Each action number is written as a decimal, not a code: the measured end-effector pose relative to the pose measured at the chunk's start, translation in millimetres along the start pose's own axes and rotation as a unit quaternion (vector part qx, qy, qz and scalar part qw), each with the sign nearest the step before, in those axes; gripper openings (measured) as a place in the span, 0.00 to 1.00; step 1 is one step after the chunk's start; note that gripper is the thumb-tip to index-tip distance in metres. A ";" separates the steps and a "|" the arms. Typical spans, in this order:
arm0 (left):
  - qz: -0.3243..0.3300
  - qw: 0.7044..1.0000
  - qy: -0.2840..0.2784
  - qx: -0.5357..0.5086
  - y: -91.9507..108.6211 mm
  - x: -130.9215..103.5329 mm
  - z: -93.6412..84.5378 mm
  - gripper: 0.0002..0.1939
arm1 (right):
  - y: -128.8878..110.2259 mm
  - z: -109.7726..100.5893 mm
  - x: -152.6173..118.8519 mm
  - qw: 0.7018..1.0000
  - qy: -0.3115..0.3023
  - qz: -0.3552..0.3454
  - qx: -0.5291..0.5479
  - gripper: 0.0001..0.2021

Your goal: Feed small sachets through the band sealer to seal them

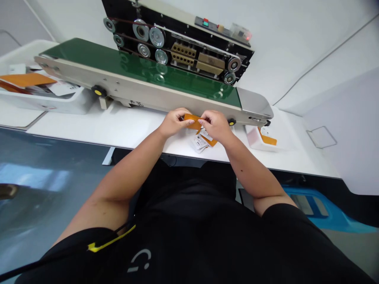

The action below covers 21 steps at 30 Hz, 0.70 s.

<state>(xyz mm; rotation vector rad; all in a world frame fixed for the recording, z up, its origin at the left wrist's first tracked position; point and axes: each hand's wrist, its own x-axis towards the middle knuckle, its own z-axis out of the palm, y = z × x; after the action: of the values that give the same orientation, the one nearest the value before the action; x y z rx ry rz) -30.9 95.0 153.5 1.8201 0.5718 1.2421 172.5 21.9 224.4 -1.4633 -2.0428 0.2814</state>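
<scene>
Between my hands is a small orange packet (193,122), held up just in front of the conveyor's near side. My left hand (175,123) pinches its left end, thumb along the front. At the other end my right hand (216,125) has thumb and fingertips closed on it. Below the packet, on the white table, lie several white printed cards (199,142) and another orange packet (211,141), partly covered by my right hand. Print on the cards is too small to read.
A band sealing machine (183,49) with rollers stands behind a green conveyor belt (130,67). At the left, a white bin (74,103) holds orange packets and cards. A small white tray (260,145) with an orange packet sits at the right. A blue stool (334,213) stands below.
</scene>
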 end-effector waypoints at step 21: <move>-0.040 0.997 0.049 -0.034 -3.4 -0.7 0.4 0.22 | 16.7 27.2 -8.6 0.951 0.022 0.126 0.282 0.20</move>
<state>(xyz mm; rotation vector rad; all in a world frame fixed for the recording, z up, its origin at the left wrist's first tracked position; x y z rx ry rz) -30.5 96.1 150.1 1.6726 0.6419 1.2862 171.6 24.8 191.5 -1.3340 -1.5508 0.8520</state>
